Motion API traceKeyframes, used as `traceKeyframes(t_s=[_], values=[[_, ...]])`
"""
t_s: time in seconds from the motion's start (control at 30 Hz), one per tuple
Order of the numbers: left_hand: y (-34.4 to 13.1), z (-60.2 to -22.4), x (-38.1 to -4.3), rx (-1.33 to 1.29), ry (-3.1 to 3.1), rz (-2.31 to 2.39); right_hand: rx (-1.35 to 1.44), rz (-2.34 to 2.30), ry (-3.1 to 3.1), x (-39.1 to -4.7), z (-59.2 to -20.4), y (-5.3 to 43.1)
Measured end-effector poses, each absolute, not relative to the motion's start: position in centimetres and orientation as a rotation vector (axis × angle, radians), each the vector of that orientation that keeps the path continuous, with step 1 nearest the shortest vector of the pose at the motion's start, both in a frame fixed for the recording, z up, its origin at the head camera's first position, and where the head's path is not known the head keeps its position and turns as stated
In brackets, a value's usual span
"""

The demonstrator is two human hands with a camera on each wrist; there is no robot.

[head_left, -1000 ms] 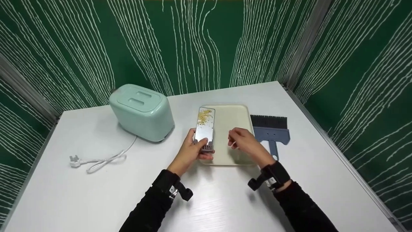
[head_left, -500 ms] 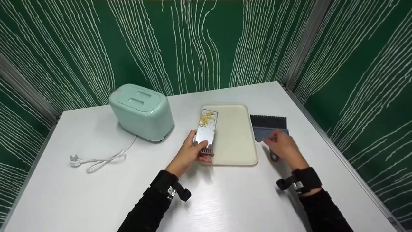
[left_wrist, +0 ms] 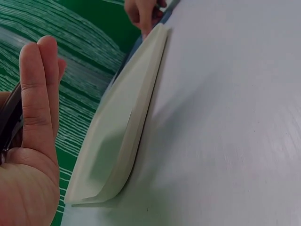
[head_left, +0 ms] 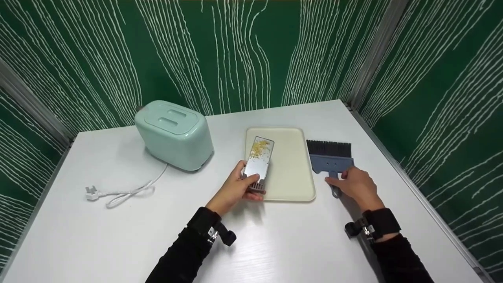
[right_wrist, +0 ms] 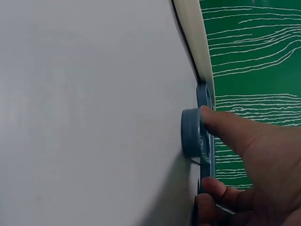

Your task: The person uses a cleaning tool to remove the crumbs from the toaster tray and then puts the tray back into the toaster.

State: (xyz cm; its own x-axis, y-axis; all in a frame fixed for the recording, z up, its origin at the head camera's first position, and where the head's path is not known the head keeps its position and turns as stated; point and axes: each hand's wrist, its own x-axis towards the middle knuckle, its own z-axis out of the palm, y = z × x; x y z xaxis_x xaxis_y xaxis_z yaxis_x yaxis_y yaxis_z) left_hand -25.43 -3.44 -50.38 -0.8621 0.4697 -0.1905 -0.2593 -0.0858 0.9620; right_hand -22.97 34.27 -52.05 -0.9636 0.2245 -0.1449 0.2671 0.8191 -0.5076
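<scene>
My left hand [head_left: 235, 188] holds a slim metal crumb tray [head_left: 257, 163] by its grey slotted end, thumb on top. Yellow crumbs lie on the tray's far half. It is tilted above the left side of a cream serving tray [head_left: 289, 169]. In the left wrist view, two straight fingers [left_wrist: 35, 94] show, and only a dark edge of the crumb tray is seen. My right hand [head_left: 357, 186] pinches the handle of a blue brush [head_left: 332, 163] with black bristles, lying right of the serving tray. In the right wrist view, the thumb presses the handle [right_wrist: 192, 134].
A mint-green toaster [head_left: 175, 135] stands at the back left. Its white cord [head_left: 129, 194] and plug [head_left: 92, 192] lie on the white table [head_left: 157, 236]. Green walls with white lines [head_left: 243, 51] rise behind the table and at both sides.
My right hand has moved right, from above the serving tray to the brush handle, and now grips it. My left hand has shifted slightly right with the crumb tray, which leans more to the right.
</scene>
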Motion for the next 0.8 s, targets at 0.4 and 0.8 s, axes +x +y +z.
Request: traceKeyframes(t_s=[0.4,0.8], values=[[-3.5,-49.9,-25.3,0.184,1.689,1.999,0.485,-1.038,2.836,-23.7,-51.0,36.0],[-4.1,-50.1,-25.6,0.291,1.715,1.952,0.321,-1.466,2.355,-23.8,-51.5,37.5]])
